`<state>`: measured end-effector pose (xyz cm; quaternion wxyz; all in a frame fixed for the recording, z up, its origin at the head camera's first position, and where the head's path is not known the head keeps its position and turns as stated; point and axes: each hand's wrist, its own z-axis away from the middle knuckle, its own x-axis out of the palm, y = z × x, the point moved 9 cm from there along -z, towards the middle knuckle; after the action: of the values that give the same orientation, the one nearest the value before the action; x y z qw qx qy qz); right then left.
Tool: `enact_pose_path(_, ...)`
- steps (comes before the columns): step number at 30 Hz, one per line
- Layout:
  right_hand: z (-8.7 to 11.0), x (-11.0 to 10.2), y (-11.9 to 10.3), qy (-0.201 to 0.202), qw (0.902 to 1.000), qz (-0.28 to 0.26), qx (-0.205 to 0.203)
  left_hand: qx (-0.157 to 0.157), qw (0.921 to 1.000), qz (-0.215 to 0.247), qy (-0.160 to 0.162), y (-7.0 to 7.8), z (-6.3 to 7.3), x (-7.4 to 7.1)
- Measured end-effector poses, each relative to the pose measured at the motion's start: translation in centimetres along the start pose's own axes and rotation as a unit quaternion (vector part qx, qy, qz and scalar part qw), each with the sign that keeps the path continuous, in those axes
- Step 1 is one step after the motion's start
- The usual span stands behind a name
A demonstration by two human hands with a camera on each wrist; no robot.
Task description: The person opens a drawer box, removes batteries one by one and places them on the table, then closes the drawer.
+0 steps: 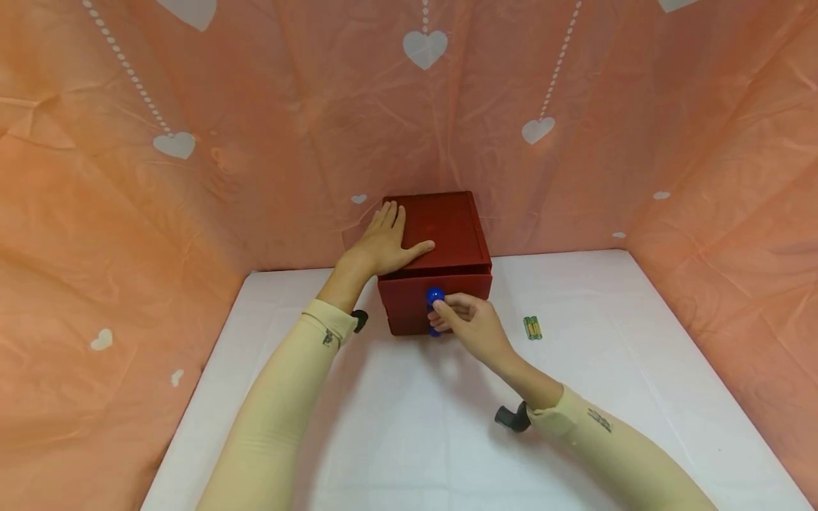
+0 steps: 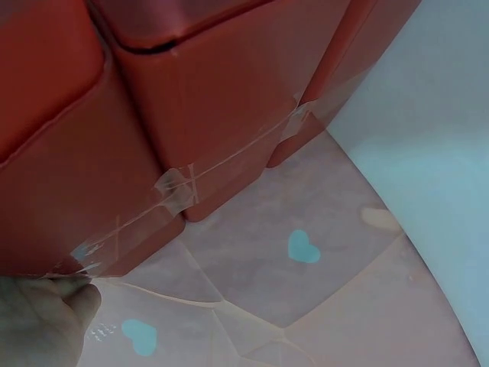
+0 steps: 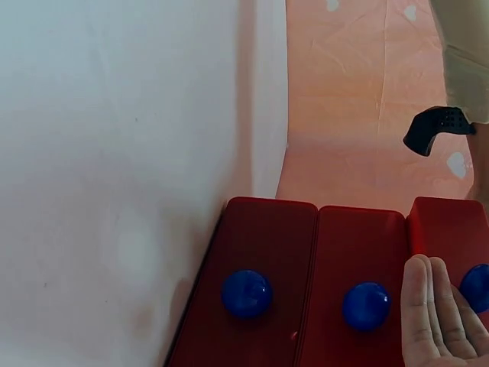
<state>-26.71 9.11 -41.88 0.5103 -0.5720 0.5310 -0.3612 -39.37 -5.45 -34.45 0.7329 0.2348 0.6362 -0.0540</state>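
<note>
A red drawer cabinet stands at the back of the table, its stacked drawers fronted by round blue knobs. My left hand lies flat on its top with fingers spread, the thumb reaching toward the front edge. The top drawer juts out a little past the ones below. My right hand pinches the top blue knob between thumb and index finger. Two lower knobs, the middle knob and the bottom knob, show in the right wrist view.
Two green and gold batteries lie side by side on the white table, right of the cabinet. A peach curtain with white hearts rises right behind the cabinet and along both sides. Clear tape runs along the cabinet's side.
</note>
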Motion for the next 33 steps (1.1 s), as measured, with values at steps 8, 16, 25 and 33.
enact_pose_path(8,-0.9,-0.1,0.2,0.004,1.0000,0.007,0.003,-0.002,1.0000,0.000,0.000,0.1,0.0,0.1)
enact_pose_path(16,-1.4,-0.2,0.1,0.001,1.0000,0.007,0.000,-0.007,1.0000,-0.003,0.001,0.1,0.1,0.1)
enact_pose_path(25,-1.8,-0.3,0.1,0.008,0.9999,0.008,0.001,-0.007,1.0000,0.005,-0.003,0.1,0.4,0.1)
enact_pose_path(33,-1.9,-0.3,0.1,0.012,0.9999,0.005,0.004,-0.003,1.0000,0.005,-0.005,0.1,0.5,0.2)
